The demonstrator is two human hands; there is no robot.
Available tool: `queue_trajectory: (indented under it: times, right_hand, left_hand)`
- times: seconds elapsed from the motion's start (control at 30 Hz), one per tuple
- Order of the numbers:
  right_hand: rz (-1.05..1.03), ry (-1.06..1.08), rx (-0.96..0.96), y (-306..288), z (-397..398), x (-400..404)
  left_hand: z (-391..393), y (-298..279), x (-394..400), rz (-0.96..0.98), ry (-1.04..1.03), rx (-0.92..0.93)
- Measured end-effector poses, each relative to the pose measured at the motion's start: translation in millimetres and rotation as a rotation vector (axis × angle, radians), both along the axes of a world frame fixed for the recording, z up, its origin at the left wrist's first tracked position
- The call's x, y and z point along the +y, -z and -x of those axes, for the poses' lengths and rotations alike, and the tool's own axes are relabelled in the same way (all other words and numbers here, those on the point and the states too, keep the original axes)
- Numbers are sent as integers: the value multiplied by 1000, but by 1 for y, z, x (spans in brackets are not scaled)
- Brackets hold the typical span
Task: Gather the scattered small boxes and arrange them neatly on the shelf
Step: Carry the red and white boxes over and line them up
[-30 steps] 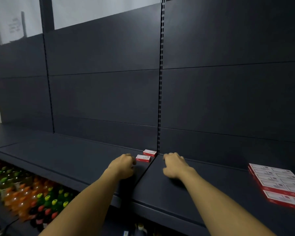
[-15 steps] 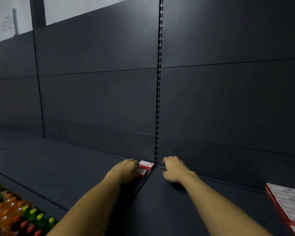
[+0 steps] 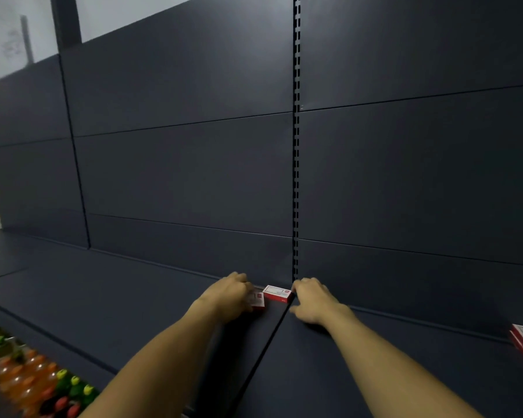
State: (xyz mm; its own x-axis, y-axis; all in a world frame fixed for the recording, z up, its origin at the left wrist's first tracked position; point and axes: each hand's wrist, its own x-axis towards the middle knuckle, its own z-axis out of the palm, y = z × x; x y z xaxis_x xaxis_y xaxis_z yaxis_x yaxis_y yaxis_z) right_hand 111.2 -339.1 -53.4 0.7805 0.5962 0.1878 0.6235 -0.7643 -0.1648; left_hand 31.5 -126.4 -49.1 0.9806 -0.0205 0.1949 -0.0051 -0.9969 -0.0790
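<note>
Left hand curls over the near small box on the shelf. Right hand, fingers bent, touches the far box; grip unclear.

Dim dark back panels, slotted upright, pale wall behind.

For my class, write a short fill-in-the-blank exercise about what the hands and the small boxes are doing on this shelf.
1. The left hand covers part of the nearer small box, which is white and ____.
2. The farther small box lies between the two ____.
3. Both boxes lie on the dark ____.
4. The right hand touches the farther box's ____ end.

Missing words: red; hands; shelf; right
</note>
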Motion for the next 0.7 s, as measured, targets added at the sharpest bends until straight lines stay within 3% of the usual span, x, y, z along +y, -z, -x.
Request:
queue_trajectory:
  times: [0.37, 0.7]
  right_hand:
    - [-91, -2, -7, 5, -9, 42]
    - [-38, 117, 70, 10, -15, 71]
  left_hand:
    - [43, -19, 54, -9, -58, -91]
    - [53, -23, 73, -43, -77, -84]
